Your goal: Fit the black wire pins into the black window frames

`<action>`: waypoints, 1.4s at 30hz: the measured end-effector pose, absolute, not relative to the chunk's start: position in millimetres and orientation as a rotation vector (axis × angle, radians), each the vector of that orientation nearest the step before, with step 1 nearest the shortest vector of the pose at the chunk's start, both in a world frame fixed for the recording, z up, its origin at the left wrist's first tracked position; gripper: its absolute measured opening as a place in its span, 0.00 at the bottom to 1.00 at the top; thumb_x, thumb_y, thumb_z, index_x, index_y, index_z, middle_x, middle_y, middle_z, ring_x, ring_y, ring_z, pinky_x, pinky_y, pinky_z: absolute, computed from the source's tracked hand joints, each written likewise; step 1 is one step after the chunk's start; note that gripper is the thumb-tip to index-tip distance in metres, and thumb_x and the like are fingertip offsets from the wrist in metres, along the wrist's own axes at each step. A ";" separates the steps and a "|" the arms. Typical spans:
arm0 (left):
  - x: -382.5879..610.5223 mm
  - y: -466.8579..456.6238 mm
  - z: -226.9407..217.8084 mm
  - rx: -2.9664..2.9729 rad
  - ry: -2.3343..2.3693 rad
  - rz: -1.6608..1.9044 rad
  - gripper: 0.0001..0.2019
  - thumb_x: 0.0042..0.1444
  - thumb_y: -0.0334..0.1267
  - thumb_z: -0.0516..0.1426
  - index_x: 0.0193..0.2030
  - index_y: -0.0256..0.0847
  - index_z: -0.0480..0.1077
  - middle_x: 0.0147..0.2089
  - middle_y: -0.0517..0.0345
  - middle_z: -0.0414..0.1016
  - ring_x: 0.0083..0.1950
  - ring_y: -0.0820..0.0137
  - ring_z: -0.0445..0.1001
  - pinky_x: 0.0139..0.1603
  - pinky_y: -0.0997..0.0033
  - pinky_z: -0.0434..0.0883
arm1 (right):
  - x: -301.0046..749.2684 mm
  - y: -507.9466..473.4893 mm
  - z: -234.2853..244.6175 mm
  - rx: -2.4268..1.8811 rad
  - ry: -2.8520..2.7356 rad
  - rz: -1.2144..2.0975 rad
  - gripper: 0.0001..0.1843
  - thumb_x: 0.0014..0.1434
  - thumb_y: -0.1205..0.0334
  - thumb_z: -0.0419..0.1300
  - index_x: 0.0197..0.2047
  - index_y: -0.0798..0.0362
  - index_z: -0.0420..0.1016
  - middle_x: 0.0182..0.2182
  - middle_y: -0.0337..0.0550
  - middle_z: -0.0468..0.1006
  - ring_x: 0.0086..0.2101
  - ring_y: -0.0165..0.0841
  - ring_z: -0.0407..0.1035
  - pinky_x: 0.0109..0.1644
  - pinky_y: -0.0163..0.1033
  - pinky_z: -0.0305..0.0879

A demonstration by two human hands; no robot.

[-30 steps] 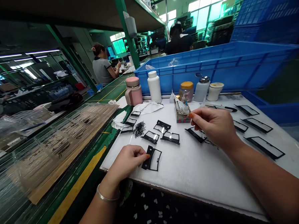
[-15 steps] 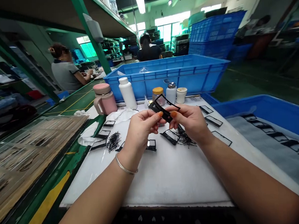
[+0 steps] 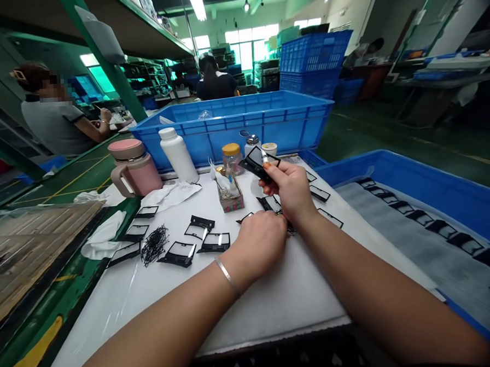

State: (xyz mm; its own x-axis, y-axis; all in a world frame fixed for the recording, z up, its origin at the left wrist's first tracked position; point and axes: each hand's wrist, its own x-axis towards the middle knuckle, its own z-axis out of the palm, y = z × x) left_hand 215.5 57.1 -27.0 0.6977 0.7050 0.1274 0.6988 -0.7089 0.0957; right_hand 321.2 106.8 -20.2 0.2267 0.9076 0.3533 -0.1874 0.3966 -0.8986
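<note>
My right hand [image 3: 292, 189] is raised over the board, its thumb and fingers pinching a black rectangular plastic frame [image 3: 253, 164]. Lower down, my left hand [image 3: 261, 238] is curled closed beside the right wrist, back of the hand towards me. It is over the spot with a pile of thin black strips, mostly covered by both hands; its fingertips and anything in them are hidden. Another black frame [image 3: 269, 204] lies just behind it. Several more frames, among them this black frame [image 3: 178, 254], lie left of the hand near a second pile of black strips [image 3: 154, 245].
A pink mug [image 3: 135, 167], a white bottle [image 3: 178, 156], a yellow-lidded jar [image 3: 231, 158] and a small box [image 3: 232, 203] stand at the back. Behind them is a blue crate [image 3: 242, 123]. At right, a blue tray [image 3: 412, 169] holds a row of frames. Two people sit beyond.
My left hand has let go of the frame and moved down towards the black strips. My right hand keeps the frame. The view has turned to the right.
</note>
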 end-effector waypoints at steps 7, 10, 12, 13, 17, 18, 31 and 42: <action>221.8 61.6 -34.0 2.816 1.206 0.209 0.08 0.56 0.28 0.53 0.30 0.37 0.72 0.31 0.50 0.76 0.31 0.60 0.75 0.31 0.65 0.70 | 321.6 106.1 -22.0 -0.847 -1.107 0.882 0.13 0.56 0.56 0.62 0.28 0.58 0.73 0.19 0.40 0.74 0.16 0.24 0.64 0.18 0.25 0.57; 217.3 62.5 -33.1 2.765 1.244 0.216 0.07 0.55 0.30 0.54 0.30 0.39 0.73 0.29 0.53 0.76 0.30 0.62 0.74 0.30 0.68 0.67 | 322.0 106.2 -21.4 -0.840 -1.107 0.883 0.13 0.56 0.56 0.62 0.27 0.58 0.73 0.19 0.41 0.74 0.16 0.24 0.64 0.18 0.25 0.56; 212.7 64.3 -30.6 2.708 1.257 0.237 0.07 0.56 0.32 0.54 0.31 0.40 0.74 0.30 0.54 0.76 0.31 0.64 0.74 0.30 0.70 0.65 | 322.3 106.3 -21.0 -0.836 -1.102 0.889 0.13 0.56 0.57 0.62 0.27 0.58 0.73 0.19 0.41 0.74 0.16 0.24 0.63 0.18 0.25 0.56; 209.4 65.4 -28.9 2.657 1.254 0.264 0.07 0.55 0.32 0.54 0.32 0.41 0.74 0.31 0.56 0.76 0.31 0.65 0.74 0.30 0.71 0.65 | 322.5 106.4 -20.9 -0.836 -1.097 0.892 0.13 0.57 0.57 0.62 0.27 0.58 0.73 0.19 0.41 0.74 0.16 0.24 0.63 0.18 0.25 0.56; 188.1 69.4 -17.0 2.344 1.166 0.415 0.05 0.53 0.31 0.56 0.30 0.41 0.74 0.30 0.59 0.76 0.32 0.70 0.72 0.31 0.74 0.64 | 322.9 107.1 -20.3 -0.838 -1.075 0.933 0.12 0.58 0.59 0.61 0.27 0.58 0.72 0.20 0.40 0.74 0.17 0.24 0.63 0.18 0.24 0.56; 180.7 69.6 -12.7 2.259 1.134 0.448 0.05 0.52 0.31 0.56 0.30 0.40 0.73 0.30 0.60 0.76 0.32 0.70 0.72 0.31 0.75 0.64 | 322.5 107.2 -20.1 -0.840 -1.077 0.959 0.12 0.59 0.59 0.61 0.27 0.58 0.72 0.20 0.40 0.74 0.17 0.24 0.64 0.18 0.24 0.56; 98.4 73.4 -6.0 1.408 0.829 1.203 0.10 0.57 0.36 0.61 0.45 0.38 0.72 0.33 0.57 0.73 0.30 0.77 0.72 0.26 0.84 0.70 | 299.7 92.6 -21.3 -0.922 -1.232 1.566 0.12 0.68 0.73 0.51 0.40 0.62 0.76 0.33 0.53 0.80 0.29 0.32 0.76 0.23 0.25 0.70; 110.5 69.4 -10.6 1.528 0.995 1.365 0.06 0.53 0.36 0.65 0.34 0.36 0.78 0.30 0.56 0.77 0.31 0.73 0.74 0.28 0.81 0.72 | 297.2 84.1 -20.6 -0.939 -1.272 1.682 0.11 0.69 0.68 0.54 0.44 0.61 0.78 0.36 0.55 0.80 0.29 0.35 0.78 0.20 0.23 0.69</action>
State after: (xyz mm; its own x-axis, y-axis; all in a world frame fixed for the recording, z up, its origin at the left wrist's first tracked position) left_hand 110.5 69.4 -10.6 0.0930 0.9390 0.3312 0.0274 -0.3349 0.9418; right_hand 297.2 84.1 -20.6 -0.3959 0.9140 -0.0884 -0.1640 -0.1651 -0.9725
